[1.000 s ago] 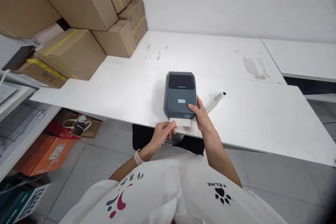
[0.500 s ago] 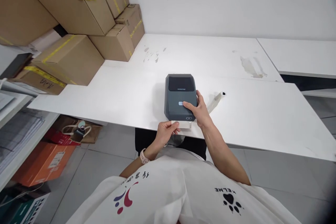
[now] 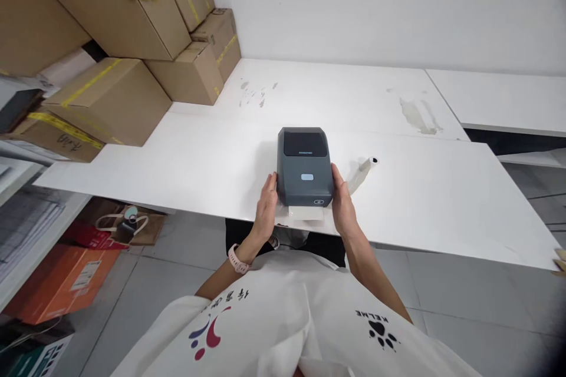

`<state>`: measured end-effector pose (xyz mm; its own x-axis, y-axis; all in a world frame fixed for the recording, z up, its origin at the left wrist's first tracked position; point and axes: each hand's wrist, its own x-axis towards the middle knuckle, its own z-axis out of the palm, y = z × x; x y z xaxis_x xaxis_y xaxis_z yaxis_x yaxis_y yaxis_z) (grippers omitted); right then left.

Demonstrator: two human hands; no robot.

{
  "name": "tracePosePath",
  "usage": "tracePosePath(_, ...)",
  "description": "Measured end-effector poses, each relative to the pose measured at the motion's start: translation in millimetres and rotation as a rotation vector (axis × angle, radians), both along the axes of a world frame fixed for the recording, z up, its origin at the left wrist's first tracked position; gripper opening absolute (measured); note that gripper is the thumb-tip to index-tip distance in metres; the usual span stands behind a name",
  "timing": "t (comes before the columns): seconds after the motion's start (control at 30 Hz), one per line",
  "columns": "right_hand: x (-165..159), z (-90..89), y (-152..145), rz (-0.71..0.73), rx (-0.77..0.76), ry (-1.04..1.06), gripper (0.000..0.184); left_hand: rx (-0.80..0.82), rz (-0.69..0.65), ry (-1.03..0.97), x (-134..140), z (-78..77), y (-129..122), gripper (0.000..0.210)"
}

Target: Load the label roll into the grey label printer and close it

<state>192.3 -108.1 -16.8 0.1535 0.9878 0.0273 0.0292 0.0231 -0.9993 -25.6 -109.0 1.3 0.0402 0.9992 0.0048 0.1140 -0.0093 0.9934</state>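
Note:
A dark grey label printer (image 3: 305,179) stands on the white table near its front edge, with a pale button on its lid. A white label strip (image 3: 306,212) sticks out of its front, lying at the table edge. My left hand (image 3: 266,207) presses along the printer's left side, fingers pointing forward. Against the right side lies my right hand (image 3: 343,203), so the two hands clasp the printer between them. Parts of the fingertips are hidden by the printer's sides. A small roll of white strip (image 3: 370,162) with a dark core end lies to the right, its loose length trailing toward the printer.
Cardboard boxes (image 3: 110,100) with yellow tape are stacked at the table's left end. A white wall (image 3: 354,6) rises behind the table (image 3: 198,153). Below left are a shelf with papers (image 3: 26,230), an orange box (image 3: 66,283) and a bag (image 3: 128,227).
My left hand has let go of the label strip and moved to the printer's left side. My right thumb has left the button, and that hand now rests along the right side.

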Motion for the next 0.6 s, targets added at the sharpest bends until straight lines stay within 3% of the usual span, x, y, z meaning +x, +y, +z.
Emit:
tracePosePath(0.1,-12.7,-4.7,0.1,-0.056,0.008,0.037,0.074,-0.014,-0.054,-0.020,8.7,-2.9,4.6,0.079)
tracePosePath(0.23,-15.7,-0.4,0.3,-0.038,0.020,0.034,0.075,0.009,-0.037,-0.046,10.0,-4.8,5.4,0.074)
tracePosePath(0.47,-11.9,16.9,-6.4,0.005,0.084,0.005,0.068,0.078,-0.012,0.044,4.1,2.7,6.8,0.070)
tracePosePath(0.6,-6.4,36.6,6.7,0.030,0.197,-0.034,0.069,0.201,-0.014,0.051,6.2,17.1,20.2,0.070)
